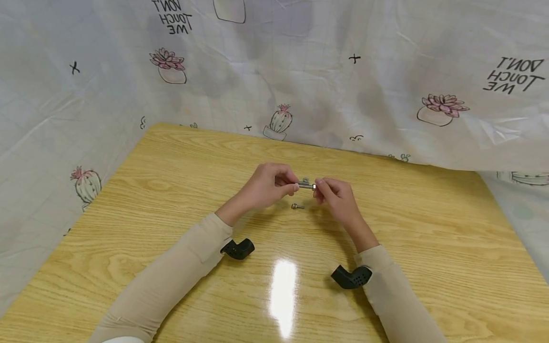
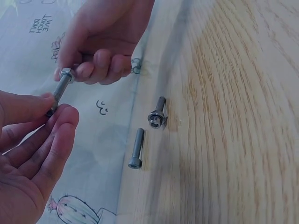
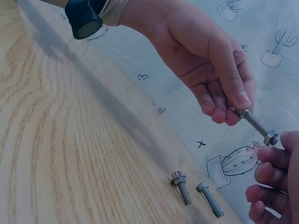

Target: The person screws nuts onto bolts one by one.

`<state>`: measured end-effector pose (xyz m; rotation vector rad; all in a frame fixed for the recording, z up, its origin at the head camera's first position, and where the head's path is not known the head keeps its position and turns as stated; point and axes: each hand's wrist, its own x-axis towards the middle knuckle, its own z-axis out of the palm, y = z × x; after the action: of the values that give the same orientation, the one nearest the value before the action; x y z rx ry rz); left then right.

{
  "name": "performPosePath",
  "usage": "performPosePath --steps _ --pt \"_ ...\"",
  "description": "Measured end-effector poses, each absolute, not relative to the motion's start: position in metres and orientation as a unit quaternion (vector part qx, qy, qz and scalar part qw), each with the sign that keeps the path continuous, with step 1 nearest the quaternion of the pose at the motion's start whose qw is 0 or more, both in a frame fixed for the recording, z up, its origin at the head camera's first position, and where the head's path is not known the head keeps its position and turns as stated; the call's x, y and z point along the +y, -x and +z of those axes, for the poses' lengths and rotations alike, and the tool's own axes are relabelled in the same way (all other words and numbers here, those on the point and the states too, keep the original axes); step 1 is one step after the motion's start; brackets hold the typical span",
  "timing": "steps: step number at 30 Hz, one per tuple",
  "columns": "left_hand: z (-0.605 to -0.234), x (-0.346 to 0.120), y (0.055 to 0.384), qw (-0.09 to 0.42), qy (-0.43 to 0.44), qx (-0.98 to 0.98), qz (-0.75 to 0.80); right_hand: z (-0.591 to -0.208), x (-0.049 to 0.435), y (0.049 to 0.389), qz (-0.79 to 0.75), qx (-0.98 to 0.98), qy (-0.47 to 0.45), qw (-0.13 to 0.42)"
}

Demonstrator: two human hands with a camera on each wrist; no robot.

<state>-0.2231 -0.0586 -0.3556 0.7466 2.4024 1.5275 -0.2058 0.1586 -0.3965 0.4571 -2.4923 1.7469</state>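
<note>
In the head view, my left hand [image 1: 271, 183] pinches a long metal bolt [image 3: 256, 122] by one end between thumb and fingers, holding it above the table. A hex nut [image 2: 67, 73] sits on the bolt's other end. There the thumb and index finger of my right hand [image 1: 336, 195] grip the nut, with the other fingers curled loosely below. Threads show between the two hands. Below them lies a shorter bolt with a nut close to its head [image 1: 297, 206]. Farther back, a plain socket-head bolt [image 2: 136, 151] rests on the wood, partly behind the held bolt in the head view.
The wood-grain table [image 1: 193, 162] runs back to a hanging white curtain [image 1: 309, 90] printed with cacti and lettering. A second curtain side hangs at the left. Black wrist cameras [image 1: 351, 277] stick out from both sleeves, low over the table.
</note>
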Motion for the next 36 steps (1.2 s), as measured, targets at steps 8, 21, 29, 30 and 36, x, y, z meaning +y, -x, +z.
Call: performPosePath --steps 8,21,29,30,36 --pt "-0.3577 -0.0604 0.2258 0.092 -0.229 0.827 0.505 -0.3963 0.1598 0.2033 0.595 -0.783 -0.176 0.042" --pt "-0.3559 -0.0598 0.2242 0.097 -0.24 0.817 0.515 -0.3953 0.159 0.2032 0.587 -0.79 -0.172 0.043" --pt "-0.3564 -0.0577 0.2217 0.099 -0.255 0.811 0.517 -0.3932 0.1574 0.2019 0.576 -0.801 -0.157 0.039" --pt "-0.3566 -0.0578 0.2218 0.099 -0.253 0.812 0.517 -0.3932 0.1574 0.2016 0.579 -0.799 -0.157 0.042" --pt "-0.3574 -0.0609 0.2242 0.097 -0.232 0.816 0.52 -0.3958 0.159 0.2024 0.6 -0.779 -0.176 0.051"
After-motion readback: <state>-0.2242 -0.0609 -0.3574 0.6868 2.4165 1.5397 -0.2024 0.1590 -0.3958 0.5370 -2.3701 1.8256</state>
